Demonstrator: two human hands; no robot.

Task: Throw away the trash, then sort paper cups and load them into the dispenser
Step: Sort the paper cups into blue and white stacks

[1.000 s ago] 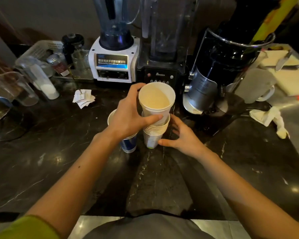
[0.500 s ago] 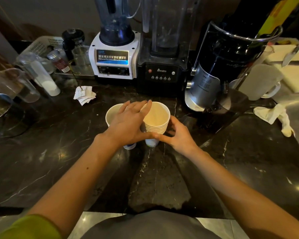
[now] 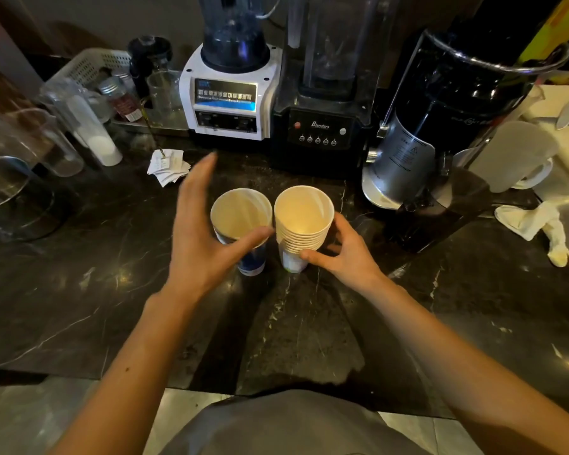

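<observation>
Paper cup stack [image 3: 299,239] gripped by right hand [image 3: 346,255]; left hand [image 3: 197,246], spread empty, half-hides blue cup [image 3: 243,215].

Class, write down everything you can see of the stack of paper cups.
The stack of paper cups stands upright, mouth up, on the dark marble counter. Its inside is cream and empty; many rolled rims show nested below the top. The lowest cup's wall is white, greenish at the base. The right hand curls round it.

Matt paper cup stack [image 3: 301,226] and blue-printed paper cup [image 3: 242,224] stand on the glossy, veined dark stone tabletop [image 3: 79,290], near a shiny metal grinder body [image 3: 403,159].
</observation>
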